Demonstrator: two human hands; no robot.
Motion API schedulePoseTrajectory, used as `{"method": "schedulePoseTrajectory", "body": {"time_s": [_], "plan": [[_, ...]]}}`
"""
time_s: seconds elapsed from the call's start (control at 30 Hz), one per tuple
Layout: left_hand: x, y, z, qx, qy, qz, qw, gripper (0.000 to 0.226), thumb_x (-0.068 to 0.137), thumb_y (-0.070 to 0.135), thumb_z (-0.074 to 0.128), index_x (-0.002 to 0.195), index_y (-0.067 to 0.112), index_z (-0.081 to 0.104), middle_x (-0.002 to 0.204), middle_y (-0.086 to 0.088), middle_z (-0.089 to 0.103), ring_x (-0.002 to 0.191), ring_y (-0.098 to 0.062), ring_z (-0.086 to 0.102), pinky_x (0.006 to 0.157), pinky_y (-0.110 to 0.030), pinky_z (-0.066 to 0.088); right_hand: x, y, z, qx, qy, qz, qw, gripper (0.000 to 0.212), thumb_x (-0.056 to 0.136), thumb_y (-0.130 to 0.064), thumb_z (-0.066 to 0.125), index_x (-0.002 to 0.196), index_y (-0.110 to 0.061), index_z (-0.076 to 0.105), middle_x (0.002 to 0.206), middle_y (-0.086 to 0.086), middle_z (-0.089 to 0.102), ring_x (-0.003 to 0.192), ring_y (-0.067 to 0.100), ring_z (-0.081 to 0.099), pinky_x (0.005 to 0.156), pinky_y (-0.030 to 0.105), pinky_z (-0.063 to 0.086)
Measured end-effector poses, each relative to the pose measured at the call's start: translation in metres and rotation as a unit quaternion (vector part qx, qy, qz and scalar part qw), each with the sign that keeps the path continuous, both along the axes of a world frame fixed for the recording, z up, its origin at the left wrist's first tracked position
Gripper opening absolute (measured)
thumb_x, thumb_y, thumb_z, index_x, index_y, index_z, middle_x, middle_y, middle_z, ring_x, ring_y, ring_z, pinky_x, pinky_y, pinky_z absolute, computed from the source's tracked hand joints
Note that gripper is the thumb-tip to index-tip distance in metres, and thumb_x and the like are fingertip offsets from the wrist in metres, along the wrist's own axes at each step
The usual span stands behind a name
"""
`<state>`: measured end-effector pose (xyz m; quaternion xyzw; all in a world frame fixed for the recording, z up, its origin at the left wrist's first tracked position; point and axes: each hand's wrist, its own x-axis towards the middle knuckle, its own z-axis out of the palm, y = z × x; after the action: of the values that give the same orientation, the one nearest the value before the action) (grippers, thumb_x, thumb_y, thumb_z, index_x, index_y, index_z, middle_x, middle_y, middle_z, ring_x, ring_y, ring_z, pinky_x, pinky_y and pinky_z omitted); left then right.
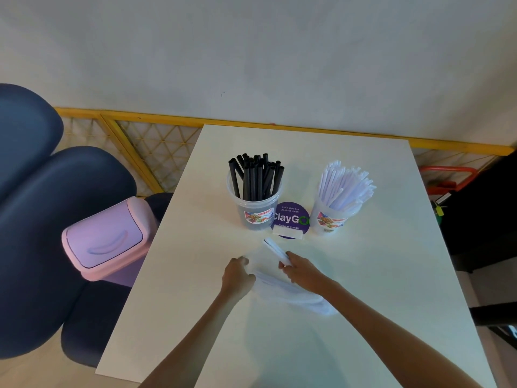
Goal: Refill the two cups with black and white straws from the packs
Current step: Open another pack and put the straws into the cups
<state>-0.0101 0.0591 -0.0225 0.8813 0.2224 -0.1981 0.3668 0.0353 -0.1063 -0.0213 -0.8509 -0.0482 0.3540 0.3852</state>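
Observation:
Two clear plastic cups stand at the back of the white table (363, 303). The left cup (253, 212) holds several black straws (256, 175); the right cup (328, 219) holds several white straws (345, 186). Nearer me lies a clear plastic pack (291, 289) of white straws. My left hand (236, 275) grips the pack's open end. My right hand (302, 271) holds a small bunch of white straws (275, 249) that point up and away from the pack's mouth.
A round purple "ClayGo" sticker (291, 219) lies on the table between the cups. A pink swing-lid bin (107, 238) stands left of the table on a dark blue seat (42, 219). A yellow lattice rail (156, 144) runs behind.

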Motion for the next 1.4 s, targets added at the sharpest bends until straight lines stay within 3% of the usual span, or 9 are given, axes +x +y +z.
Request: {"method": "schedulePoseTrajectory", "body": {"time_s": [0.2,0.33,0.5,0.7,0.87,0.97,1.07,1.2,1.4], "plan": [[0.008,-0.015,0.027,0.094,-0.137,-0.044,0.985,0.036,0.089,0.017,0.055,0.124,0.011,0.054,0.139,-0.01,0.036,0.13,-0.027,0.033,0.101,-0.03,0.033,0.009,0.003,0.026,0.163,0.013,-0.13,0.978,0.019,0.086,-0.002,0.043,0.077,-0.017,0.049,0.063,0.002,0.04,0.058,0.013,0.038,0.054,0.022,0.036],[0.024,-0.036,0.06,-0.038,-0.29,-0.001,0.956,0.021,0.089,0.017,0.057,0.108,0.008,0.06,0.107,-0.003,0.06,0.102,-0.019,0.057,0.084,-0.023,0.044,0.017,0.007,0.039,0.226,-0.026,-0.173,0.958,0.023,0.09,0.004,0.037,0.081,-0.013,0.048,0.064,0.002,0.041,0.055,0.015,0.041,0.053,0.026,0.039],[0.048,-0.068,0.094,-0.204,-0.252,0.045,0.945,0.024,0.087,0.027,0.062,0.105,0.016,0.05,0.087,-0.002,0.064,0.068,0.003,0.059,0.054,-0.005,0.043,0.017,0.012,0.057,0.233,-0.129,-0.157,0.951,0.017,0.094,-0.006,0.036,0.093,-0.005,0.053,0.062,-0.003,0.05,0.053,0.012,0.044,0.051,0.026,0.038],[0.069,-0.088,0.097,-0.185,-0.245,0.047,0.95,0.021,0.096,0.025,0.047,0.091,0.004,0.047,0.082,-0.005,0.055,0.078,-0.018,0.053,0.068,-0.021,0.037,0.014,0.004,0.075,0.099,-0.226,-0.109,0.963,0.042,0.088,-0.014,0.045,0.127,-0.001,0.043,0.1,0.009,0.061,0.095,0.03,0.06,0.078,0.041,0.048],[0.08,-0.085,0.097,-0.238,-0.175,0.093,0.951,0.023,0.098,0.025,0.04,0.084,0.009,0.045,0.074,-0.005,0.052,0.072,-0.02,0.051,0.062,-0.026,0.04,0.018,-0.005,0.088,0.126,-0.106,-0.114,0.98,0.031,0.092,-0.007,0.045,0.123,-0.004,0.039,0.073,0.001,0.051,0.055,0.014,0.049,0.049,0.025,0.04],[0.087,-0.077,0.102,-0.345,-0.122,0.117,0.923,0.024,0.099,0.028,0.036,0.082,0.015,0.045,0.09,-0.014,0.066,0.068,-0.023,0.056,0.048,-0.024,0.042,0.017,-0.017,0.103,0.248,0.018,-0.149,0.957,0.017,0.097,-0.021,0.047,0.112,-0.014,0.048,0.066,0.004,0.049,0.045,0.014,0.047,0.041,0.022,0.041],[0.089,-0.075,0.109,-0.435,-0.086,0.128,0.887,0.025,0.101,0.028,0.034,0.083,0.015,0.045,0.08,-0.008,0.072,0.073,-0.024,0.063,0.052,-0.023,0.047,0.014,-0.03,0.11,0.294,0.11,-0.179,0.932,0.031,0.098,-0.041,0.041,0.097,-0.013,0.054,0.065,0.003,0.055,0.044,0.011,0.048,0.043,0.021,0.042],[0.093,-0.086,0.115,-0.441,-0.082,0.085,0.89,0.035,0.101,0.029,0.035,0.087,0.01,0.06,0.077,-0.006,0.072,0.071,-0.023,0.065,0.059,-0.029,0.049,0.012,-0.04,0.109,0.347,0.134,-0.217,0.903,0.032,0.1,-0.037,0.038,0.103,-0.009,0.051,0.064,0.002,0.051,0.039,0.008,0.043,0.041,0.018,0.037],[0.103,-0.101,0.122,-0.443,-0.073,0.047,0.892,0.04,0.099,0.029,0.041,0.095,-0.002,0.065,0.102,-0.022,0.068,0.06,-0.032,0.057,0.04,-0.028,0.043,0.012,-0.057,0.111,0.351,0.065,-0.253,0.899,0.026,0.101,-0.033,0.038,0.103,-0.011,0.054,0.064,0.003,0.054,0.041,0.01,0.044,0.041,0.02,0.037]]}}
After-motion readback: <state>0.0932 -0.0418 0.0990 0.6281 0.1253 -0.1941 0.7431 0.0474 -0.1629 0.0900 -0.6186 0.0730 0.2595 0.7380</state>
